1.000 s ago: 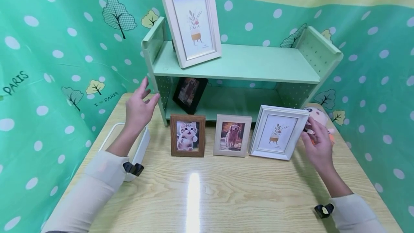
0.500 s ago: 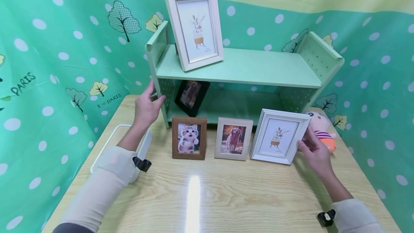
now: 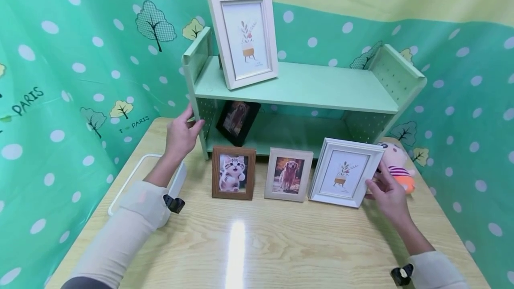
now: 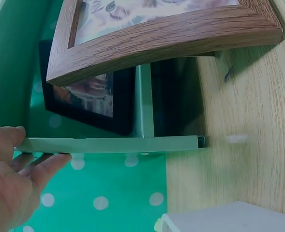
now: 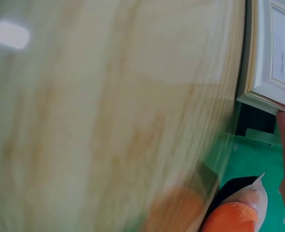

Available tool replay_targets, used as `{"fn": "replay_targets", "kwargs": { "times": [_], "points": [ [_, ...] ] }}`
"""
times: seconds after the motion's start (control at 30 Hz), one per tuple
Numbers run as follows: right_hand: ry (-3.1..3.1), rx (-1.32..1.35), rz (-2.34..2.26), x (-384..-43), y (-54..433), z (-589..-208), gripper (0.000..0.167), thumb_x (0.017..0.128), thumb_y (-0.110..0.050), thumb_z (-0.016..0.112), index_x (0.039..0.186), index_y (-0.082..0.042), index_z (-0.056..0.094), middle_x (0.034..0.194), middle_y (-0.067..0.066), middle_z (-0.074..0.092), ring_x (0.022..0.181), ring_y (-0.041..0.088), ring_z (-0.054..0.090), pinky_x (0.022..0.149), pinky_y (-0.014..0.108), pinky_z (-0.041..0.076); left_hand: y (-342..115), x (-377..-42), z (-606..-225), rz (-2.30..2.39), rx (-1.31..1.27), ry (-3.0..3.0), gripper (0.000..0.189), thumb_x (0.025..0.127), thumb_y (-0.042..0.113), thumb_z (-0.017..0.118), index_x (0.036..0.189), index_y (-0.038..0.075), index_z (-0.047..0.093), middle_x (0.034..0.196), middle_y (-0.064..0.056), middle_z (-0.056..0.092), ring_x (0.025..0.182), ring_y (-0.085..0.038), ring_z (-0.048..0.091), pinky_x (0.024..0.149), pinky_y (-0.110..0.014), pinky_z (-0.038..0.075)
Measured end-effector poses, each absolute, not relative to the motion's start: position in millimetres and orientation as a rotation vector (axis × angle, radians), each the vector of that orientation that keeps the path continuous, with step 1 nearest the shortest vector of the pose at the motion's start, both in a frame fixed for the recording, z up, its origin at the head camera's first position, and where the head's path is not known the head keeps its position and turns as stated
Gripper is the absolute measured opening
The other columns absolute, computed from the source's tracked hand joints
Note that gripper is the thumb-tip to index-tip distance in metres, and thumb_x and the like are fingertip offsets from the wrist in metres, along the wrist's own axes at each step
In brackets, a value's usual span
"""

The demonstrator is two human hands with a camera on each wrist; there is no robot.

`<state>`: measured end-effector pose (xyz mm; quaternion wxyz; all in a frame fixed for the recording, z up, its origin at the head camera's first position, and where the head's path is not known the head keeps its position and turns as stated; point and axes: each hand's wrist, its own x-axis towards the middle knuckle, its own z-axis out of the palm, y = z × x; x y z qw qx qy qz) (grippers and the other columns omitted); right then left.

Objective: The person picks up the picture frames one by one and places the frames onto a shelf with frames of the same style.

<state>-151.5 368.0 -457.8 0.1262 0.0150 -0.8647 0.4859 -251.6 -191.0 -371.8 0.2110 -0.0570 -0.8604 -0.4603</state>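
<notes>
The green cloth (image 3: 76, 97) reads "PARIS" (image 3: 27, 101) at left and, farther right, a smaller "I PARIS" (image 3: 134, 124). Sideways print in the white frame (image 3: 345, 174) appears to say "10cmx15cm"; the upper frame (image 3: 246, 39) bears illegibly small print.

Pale cream sleeves (image 3: 116, 235) with broad cuffs (image 3: 429, 262), dark grey fabric (image 3: 86, 283) at left, small black wrist devices (image 3: 174, 204), bare hands (image 3: 181, 136).

- The left hand (image 3: 180, 135), a second ago raised beside the green shelf (image 3: 333, 84), now pinches its left panel.
- The right hand (image 3: 390, 200) has slid down the right edge of the white picture frame (image 3: 341, 171), its thumb now at the edge.
- More of the plush toy (image 3: 399, 171) shows at far right.
- The left sleeve (image 3: 138, 211) covers more of the white box (image 3: 178, 182).
</notes>
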Motion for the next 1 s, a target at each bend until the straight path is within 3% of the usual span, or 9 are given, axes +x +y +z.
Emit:
{"fn": "replay_targets", "kwargs": {
  "times": [0.63,0.83,1.0],
  "points": [
    [-2.538,-0.028,1.434,-156,368,-450,0.071,0.103,-0.019,0.06,0.159,-0.041,0.021,0.145,0.022,0.057,0.094,-0.012,0.065,0.069,0.037,0.068,-193,-253,-373,-1.313,-0.152,-2.393,0.067,0.1,0.01,0.065,0.158,0.028,0.037,0.144,-0.025,0.058,0.118,-0.046,0.066,0.092,-0.048,0.061],
    [-2.501,-0.005,1.534,-153,372,-448,0.071,0.103,-0.017,0.06,0.16,-0.037,0.022,0.148,0.008,0.058,0.1,-0.013,0.066,0.069,0.038,0.067,-192,-252,-374,-1.32,-0.16,-2.385,0.068,0.1,0.009,0.065,0.158,0.029,0.037,0.143,-0.025,0.058,0.117,-0.045,0.066,0.091,-0.047,0.061],
    [-2.404,0.054,1.664,-150,376,-438,0.074,0.101,-0.01,0.063,0.16,-0.034,0.027,0.127,-0.019,0.066,0.097,-0.009,0.069,0.063,0.037,0.067,-191,-253,-372,-1.302,-0.175,-2.381,0.068,0.099,0.009,0.065,0.158,0.028,0.037,0.144,-0.025,0.057,0.116,-0.046,0.066,0.09,-0.046,0.061]
  ]
}}
